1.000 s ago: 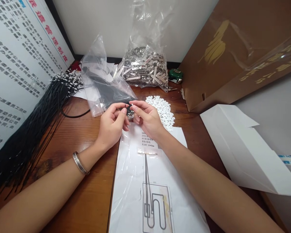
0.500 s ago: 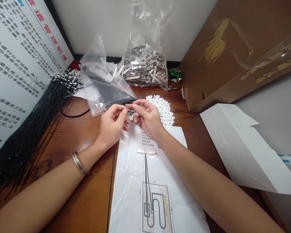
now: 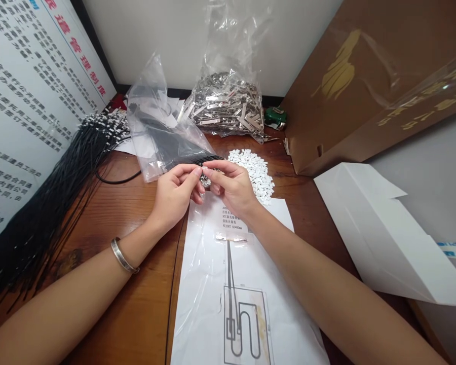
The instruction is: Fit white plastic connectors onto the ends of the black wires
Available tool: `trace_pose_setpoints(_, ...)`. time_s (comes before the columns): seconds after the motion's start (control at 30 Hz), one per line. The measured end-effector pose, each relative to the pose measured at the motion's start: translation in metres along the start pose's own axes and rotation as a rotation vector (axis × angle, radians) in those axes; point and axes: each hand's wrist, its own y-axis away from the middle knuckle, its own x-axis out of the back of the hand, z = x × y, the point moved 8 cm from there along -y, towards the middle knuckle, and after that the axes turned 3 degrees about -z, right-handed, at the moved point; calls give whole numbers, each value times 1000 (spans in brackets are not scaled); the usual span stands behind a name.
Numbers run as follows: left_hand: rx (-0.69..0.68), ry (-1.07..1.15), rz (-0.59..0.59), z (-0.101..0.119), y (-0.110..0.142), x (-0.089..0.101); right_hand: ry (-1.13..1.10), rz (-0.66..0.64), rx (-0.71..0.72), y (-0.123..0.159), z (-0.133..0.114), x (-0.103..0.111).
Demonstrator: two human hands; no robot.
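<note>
My left hand (image 3: 177, 190) and my right hand (image 3: 230, 185) meet fingertip to fingertip near the middle of the table. Both are closed in a pinch; whatever sits between the fingertips is too small and covered to name. Just behind and below the fingers shows a little heap of shiny metal pieces (image 3: 205, 180), partly hidden by them. Black wires (image 3: 190, 158) in a clear plastic bag (image 3: 149, 167) lie right behind my hands. To the right of my right hand spreads a pile of small white pieces (image 3: 256, 175).
Flat metal parts fill a clear bag (image 3: 228, 104) at the back, beside a green tape measure (image 3: 275, 117). Bundled black wires with white ends (image 3: 57, 197) lie left. A printed drawing sheet (image 3: 201, 299) covers the front. A brown box (image 3: 349, 96) and folded white card (image 3: 380, 238) stand right.
My fingertips have drawn closer together, with the right fingers curling in toward the left. Things on the table stay where they were.
</note>
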Motion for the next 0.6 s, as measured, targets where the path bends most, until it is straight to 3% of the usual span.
trace_pose_setpoints(0.33, -3, -38, 22, 1, 1, 2, 26, -26, 35, 1, -1, -2)
trace_pose_setpoints(0.6, -47, -67, -17, 4, 3, -1, 239, -118, 76, 8, -5, -15)
